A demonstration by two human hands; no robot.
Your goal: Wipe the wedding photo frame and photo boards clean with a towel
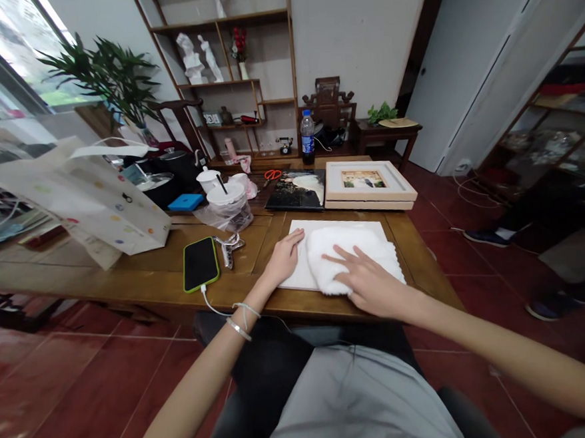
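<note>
A white flat board (336,226) lies on the wooden table (151,275) in front of me. A white fluffy cloth (347,248) rests on top of it. My right hand (369,280) lies flat on the cloth with fingers spread, open. My left hand (285,254) rests flat on the board's left edge, fingers stretched out, beside the cloth. A bracelet sits on my left wrist.
A phone in a green case (200,263) with a cable lies left of the board, a metal clip (228,247) beside it. Behind are a framed picture (367,184), a dark photo (296,191), scissors (272,176), cups in a bag (226,207), a spotted paper bag (91,200), a bottle (307,136).
</note>
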